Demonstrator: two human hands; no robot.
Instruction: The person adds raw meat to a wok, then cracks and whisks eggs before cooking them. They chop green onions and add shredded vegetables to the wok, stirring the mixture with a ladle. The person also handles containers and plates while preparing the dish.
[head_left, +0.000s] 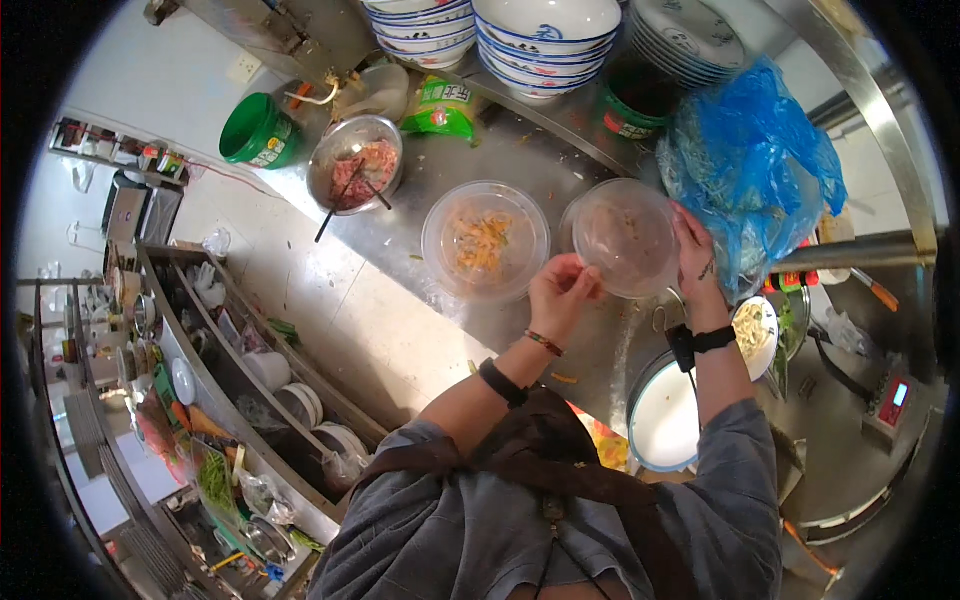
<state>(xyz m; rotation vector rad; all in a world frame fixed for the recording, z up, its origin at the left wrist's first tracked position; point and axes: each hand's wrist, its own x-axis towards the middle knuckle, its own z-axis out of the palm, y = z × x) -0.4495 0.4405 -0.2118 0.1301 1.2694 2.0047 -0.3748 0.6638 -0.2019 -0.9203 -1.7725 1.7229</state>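
A round translucent plastic lid (626, 240) is held up over the steel counter between both my hands. My left hand (561, 292) pinches its lower left edge between thumb and fingers. Along its right rim curls my right hand (694, 251). Part of another clear round rim (568, 223) shows behind the lid; the lid hides most of it. Just left of my hands, a round clear plastic container (439, 255) holds orange-yellow shredded food (481, 241). Whether that container is covered, I cannot tell.
A steel bowl (321, 176) of minced meat with chopsticks stands beside a green bucket (259, 133). Stacked bowls (544, 45) and plates (690, 37) fill the shelf. A blue plastic bag (757, 165) bulges near my right hand. A white pot (664, 420) sits below my right forearm.
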